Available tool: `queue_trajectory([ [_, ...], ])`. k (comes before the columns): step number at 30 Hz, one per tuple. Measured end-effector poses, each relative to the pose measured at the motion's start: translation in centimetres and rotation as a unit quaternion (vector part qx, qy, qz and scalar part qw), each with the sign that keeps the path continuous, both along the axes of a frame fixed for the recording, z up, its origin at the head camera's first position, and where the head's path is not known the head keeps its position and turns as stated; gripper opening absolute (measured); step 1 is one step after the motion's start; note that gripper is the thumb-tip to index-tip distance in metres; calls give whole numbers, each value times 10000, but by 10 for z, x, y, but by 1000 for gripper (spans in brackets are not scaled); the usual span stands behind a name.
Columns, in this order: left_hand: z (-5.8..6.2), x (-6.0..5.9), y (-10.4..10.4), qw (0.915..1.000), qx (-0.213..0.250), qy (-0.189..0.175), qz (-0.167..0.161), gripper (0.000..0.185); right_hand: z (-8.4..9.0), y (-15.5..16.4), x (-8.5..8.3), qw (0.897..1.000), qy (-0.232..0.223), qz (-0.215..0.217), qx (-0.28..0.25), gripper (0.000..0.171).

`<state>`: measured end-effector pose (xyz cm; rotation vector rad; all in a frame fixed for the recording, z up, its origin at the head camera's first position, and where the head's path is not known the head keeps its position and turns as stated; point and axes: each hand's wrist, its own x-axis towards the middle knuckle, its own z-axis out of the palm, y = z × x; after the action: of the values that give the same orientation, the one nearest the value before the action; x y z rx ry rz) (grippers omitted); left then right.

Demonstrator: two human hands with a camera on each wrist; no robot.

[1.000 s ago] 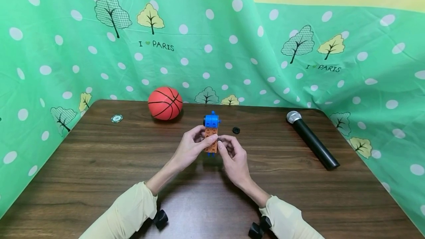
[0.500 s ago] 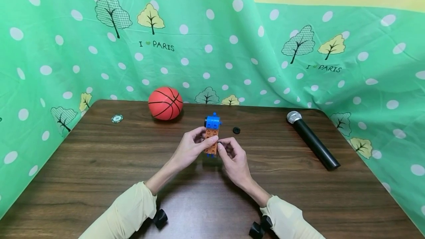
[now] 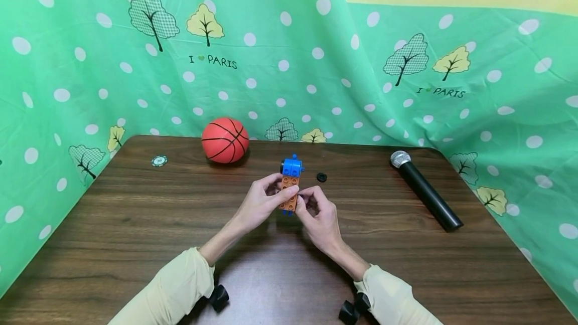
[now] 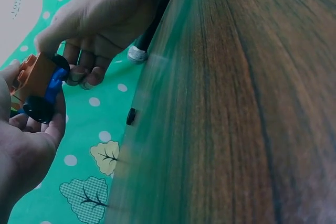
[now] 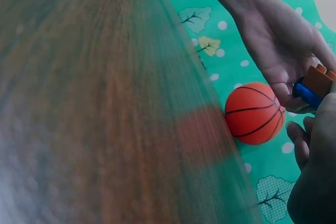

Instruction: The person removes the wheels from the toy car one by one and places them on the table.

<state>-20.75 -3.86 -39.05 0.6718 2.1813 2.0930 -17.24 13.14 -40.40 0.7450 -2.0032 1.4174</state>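
A building-block toy car [image 3: 290,181], with an orange studded body and a blue end piece [image 3: 292,167], is held above the table. My left hand [image 3: 258,201] grips it from the left, thumb across the studs. My right hand [image 3: 321,218] pinches a dark wheel at the car's right side, mostly covered by the fingers. In the left wrist view, one black wheel [image 4: 39,108] shows on the near side and another wheel [image 4: 61,63] is by the right fingertips. A loose black wheel [image 3: 321,177] lies on the table beyond the right hand.
A small red basketball [image 3: 225,140] sits at the table's back edge. The poker chip [image 3: 159,161] lies back left. On the right rests a black microphone [image 3: 424,192] with a silver head. A green patterned cloth [image 3: 253,64] hangs behind the wooden table [image 3: 135,245].
The toy car has shifted slightly right and toward me, tilting a little. Both hands keep their hold on it, and the loose wheel stays where it was.
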Motion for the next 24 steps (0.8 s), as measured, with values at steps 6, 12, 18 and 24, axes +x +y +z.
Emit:
queue_trajectory([
  [6, -1, 0, 0, 10000, 16, 41, -13, 30, -18, 6, -10, 9999, -79, -5, 66, 10],
  [12, 1, 0, -2, 9999, 99, 27, 73, 30, -24, 11, -12, 9934, -980, 525, -275, 7],
  [18, 1, 0, -3, 9999, 140, -4, 18, 29, -24, 12, -13, 9874, -1147, 972, -497, 7],
  [24, 0, 0, -2, 9998, 148, 13, -101, 29, -23, 14, -15, 9845, -1151, 1148, -657, 4],
])
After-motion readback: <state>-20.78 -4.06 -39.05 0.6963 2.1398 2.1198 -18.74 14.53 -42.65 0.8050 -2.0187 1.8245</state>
